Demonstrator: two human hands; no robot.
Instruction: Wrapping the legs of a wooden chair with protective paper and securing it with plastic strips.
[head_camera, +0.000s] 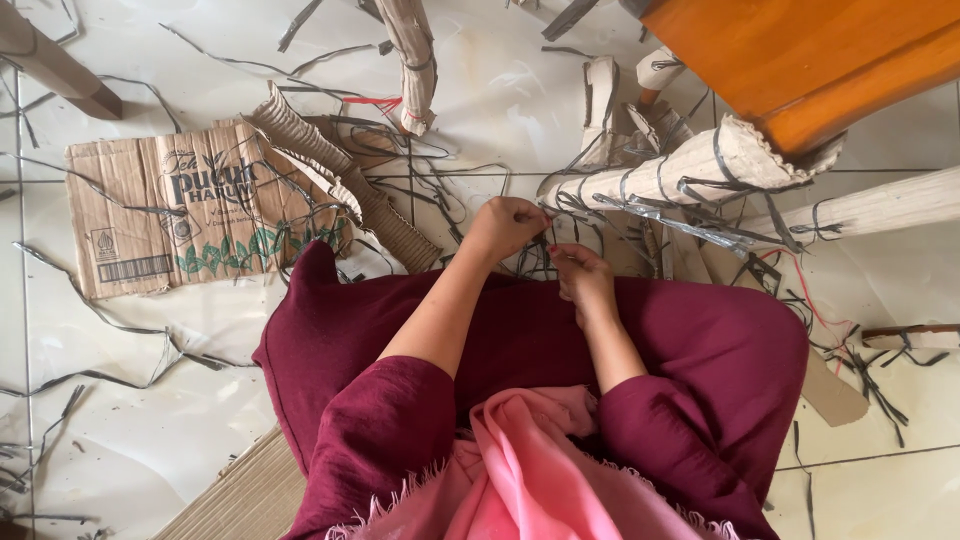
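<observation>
We sit on the pale tiled floor (560, 80) in a dark red garment, with a pink fringed scarf (520, 470) hanging over our lap. Our left hand (505, 228) is curled shut, its fingertips pinching a thin dark grey strap (541, 252) just beyond our knees. Our right hand (583, 277) sits just right of it and slightly nearer, fingers bent and closed on the same tangle of strap, so both grips are pinched on it; the two hands are nearly touching.

Just beyond the hands, running off to the right, lies a long roll of pale corrugated cardboard bound with dark straps (690, 170), its far end tucked under an orange wooden furniture piece (820, 60) in the far right corner. A second pale cardboard roll (880, 205) stretches out to the right edge. To the left of the hands lies a flattened brown cardboard box with green leaf print (170, 210), and a strip of ribbed corrugated cardboard (340, 170) lies slantwise across its right side. Another narrow bound cardboard roll (412, 60) stands at the far middle. Loose dark strap offcuts (110, 375) are scattered all over the floor, on the near left and the right alike.
</observation>
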